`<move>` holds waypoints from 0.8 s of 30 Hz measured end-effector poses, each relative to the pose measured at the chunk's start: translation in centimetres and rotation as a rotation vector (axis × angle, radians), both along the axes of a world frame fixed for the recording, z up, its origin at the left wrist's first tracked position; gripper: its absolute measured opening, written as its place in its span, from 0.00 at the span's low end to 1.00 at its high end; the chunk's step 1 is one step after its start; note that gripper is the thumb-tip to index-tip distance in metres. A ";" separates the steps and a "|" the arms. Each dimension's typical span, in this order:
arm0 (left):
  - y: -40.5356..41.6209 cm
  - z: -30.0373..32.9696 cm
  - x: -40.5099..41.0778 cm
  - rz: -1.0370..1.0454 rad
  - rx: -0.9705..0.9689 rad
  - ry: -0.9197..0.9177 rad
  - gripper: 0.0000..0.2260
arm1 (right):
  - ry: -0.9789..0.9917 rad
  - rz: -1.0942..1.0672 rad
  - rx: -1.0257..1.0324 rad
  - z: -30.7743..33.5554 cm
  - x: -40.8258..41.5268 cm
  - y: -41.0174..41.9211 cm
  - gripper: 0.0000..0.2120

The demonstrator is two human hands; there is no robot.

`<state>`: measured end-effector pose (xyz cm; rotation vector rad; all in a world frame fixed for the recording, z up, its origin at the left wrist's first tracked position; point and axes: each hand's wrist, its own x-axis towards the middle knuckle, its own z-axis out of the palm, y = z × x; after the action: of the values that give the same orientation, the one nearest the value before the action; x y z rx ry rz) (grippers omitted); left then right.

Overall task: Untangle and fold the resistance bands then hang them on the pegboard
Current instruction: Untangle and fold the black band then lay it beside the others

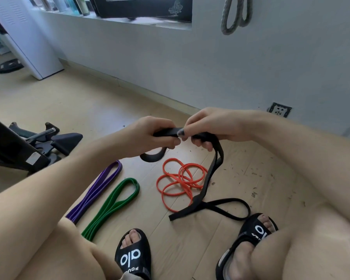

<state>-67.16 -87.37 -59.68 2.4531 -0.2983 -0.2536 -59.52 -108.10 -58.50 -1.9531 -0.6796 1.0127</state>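
I have both hands up in front of me, close together, each curled around the black band point(205, 184). My left hand point(150, 134) has its grip closed on a flat stretch of it, with a short loop curling out below the fist. My right hand point(208, 126) pinches the same stretch just beside it, fingertips almost touching the left. From the right hand the band drops in a doubled strand to the floor point(89, 102), where it crosses itself near my right sandal point(253, 229). Beside it on the floor lies a tangled orange band point(180, 184); further left, a folded green band point(117, 203) and purple band point(97, 190) lie side by side.
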 end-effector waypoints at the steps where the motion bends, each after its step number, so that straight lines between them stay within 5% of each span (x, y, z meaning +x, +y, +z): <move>1: 0.1 0.2 0.0 0.007 -0.020 -0.003 0.06 | -0.035 0.008 -0.009 -0.1 0.1 -0.2 0.12; 8: 3.9 -0.2 0.0 0.154 -0.322 -0.032 0.22 | -0.399 0.012 -0.240 -2.0 0.7 -2.0 0.08; 13: 6.9 -1.8 0.2 0.134 0.141 0.006 0.39 | -0.474 -0.060 -0.218 -2.0 0.9 -2.5 0.08; 16: 6.8 -3.0 0.4 0.068 0.368 0.233 0.35 | -0.491 -0.059 -0.184 -1.9 0.4 -1.6 0.09; 18: 6.1 -3.5 0.2 0.036 0.432 0.303 0.23 | -0.520 -0.059 -0.151 -1.7 0.1 -0.8 0.09; 20: 5.3 -3.5 0.0 0.014 0.325 0.255 0.16 | -0.554 -0.060 -0.089 -1.4 -0.3 0.1 0.09; 24: 3.1 -3.0 0.2 0.006 -0.019 0.172 0.23 | -0.537 -0.052 0.017 -0.7 -1.3 1.5 0.09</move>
<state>-66.98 -84.30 -62.72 2.3943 -0.2173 -0.4533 -60.79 -106.65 -59.19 -2.2324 -0.9154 0.4402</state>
